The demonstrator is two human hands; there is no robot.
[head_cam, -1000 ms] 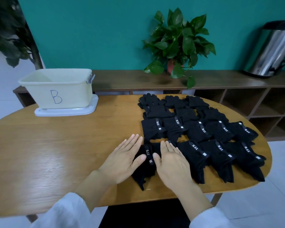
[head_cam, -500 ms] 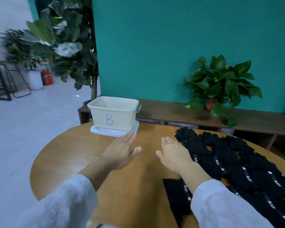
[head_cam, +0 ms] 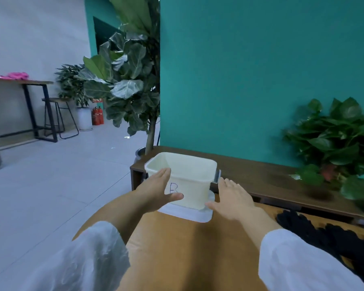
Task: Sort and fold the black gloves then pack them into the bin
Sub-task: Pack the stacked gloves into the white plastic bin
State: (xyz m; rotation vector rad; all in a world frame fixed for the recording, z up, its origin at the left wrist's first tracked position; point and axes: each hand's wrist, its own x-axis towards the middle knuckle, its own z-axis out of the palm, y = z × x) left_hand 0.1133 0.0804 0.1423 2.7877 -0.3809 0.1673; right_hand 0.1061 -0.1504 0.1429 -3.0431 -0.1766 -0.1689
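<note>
At far left, a dark-legged side table (head_cam: 19, 82) is holding something bright pink, with a stool (head_cam: 59, 114) beside it and two red fire extinguishers (head_cam: 98, 115) against the wall. A tall leafy plant (head_cam: 126, 80) is standing at the corner of a teal wall (head_cam: 240, 70). In the middle, a person in white sleeves is reaching both arms forward over a round wooden table (head_cam: 177, 244). The left hand (head_cam: 156, 193) is hovering in front of the cream bin (head_cam: 189, 175), fingers straight and close together, thumb spread out across a handwritten letter on the bin's front; whether it is touching the bin cannot be told. The bin is sitting on its white lid (head_cam: 189, 213) at the table's far edge. The right hand (head_cam: 232, 198) is flat and relaxed just beside the bin's right side, thumb out, holding nothing. Farther right, a wooden bench (head_cam: 271, 181) is carrying a blurred green potted plant (head_cam: 340, 139). The black gloves (head_cam: 324, 236) are lying on the table at the lower right, well apart from the bin.
</note>
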